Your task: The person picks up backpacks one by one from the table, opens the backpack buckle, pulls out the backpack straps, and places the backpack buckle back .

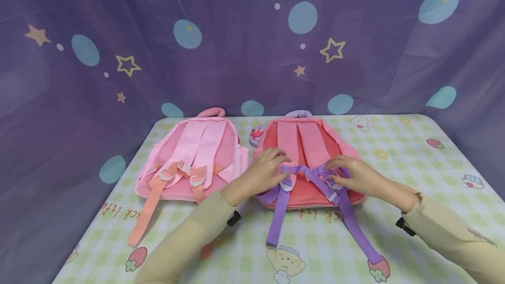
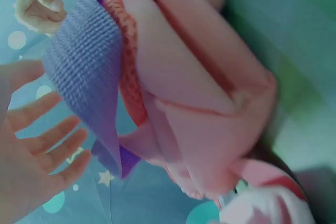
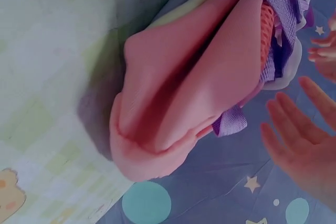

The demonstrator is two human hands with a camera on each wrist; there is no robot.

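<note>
A coral-pink backpack point(image 1: 305, 198) lies with its back panel and shoulder straps facing up. Purple webbing straps point(image 1: 279, 214) hang from it toward the near side, and a purple cross strap point(image 1: 292, 169) with pale buckles runs over its lower part. At the left end of that cross strap is my left hand point(image 1: 266, 168); its fingers spread beside a wide purple strap point(image 2: 86, 56) in the left wrist view. My right hand point(image 1: 357, 174) hovers by the right buckle, and the right wrist view shows its fingers extended, apart from the webbing.
To the left lies a light pink backpack point(image 1: 221, 148) with orange webbing point(image 1: 147, 214), partly behind my left forearm. A small round item with a red print point(image 1: 255, 135) sits between the bags. The table wears a green checked cloth point(image 1: 410, 161); a purple curtain point(image 1: 244, 69) stands behind.
</note>
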